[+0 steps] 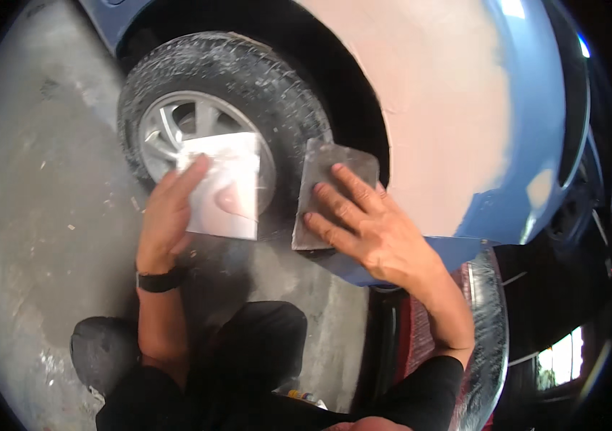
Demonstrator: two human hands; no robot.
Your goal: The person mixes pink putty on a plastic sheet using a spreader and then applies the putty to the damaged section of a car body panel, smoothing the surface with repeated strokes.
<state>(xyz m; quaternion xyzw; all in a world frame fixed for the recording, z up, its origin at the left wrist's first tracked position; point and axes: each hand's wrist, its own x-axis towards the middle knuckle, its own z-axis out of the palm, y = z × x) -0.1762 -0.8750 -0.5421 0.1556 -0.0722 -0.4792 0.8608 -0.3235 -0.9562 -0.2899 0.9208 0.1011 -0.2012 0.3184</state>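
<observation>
My left hand (167, 212), with a dark band at the wrist, grips a shiny, pale flat plate (241, 154) in front of the wheel. A smear of pinkish paste (229, 200) lies on that plate. In my right hand (381, 233) is a grey, flat putty spreader (327, 159), with several fingers spread over its face. It stands beside the wheel arch, apart from the plate. To its right, a broad pinkish-beige patch of filler (442, 122) covers part of the blue car fender (532, 108). Whether paste sits on the spreader's edge is hidden.
A dusty black tyre (212, 61) with a silver rim (209, 115) stands in the wheel arch. The concrete floor (47, 194) has small scraps on it. My dark-clothed knees (263, 337) are below. A plastic-wrapped red part (475, 309) is at lower right.
</observation>
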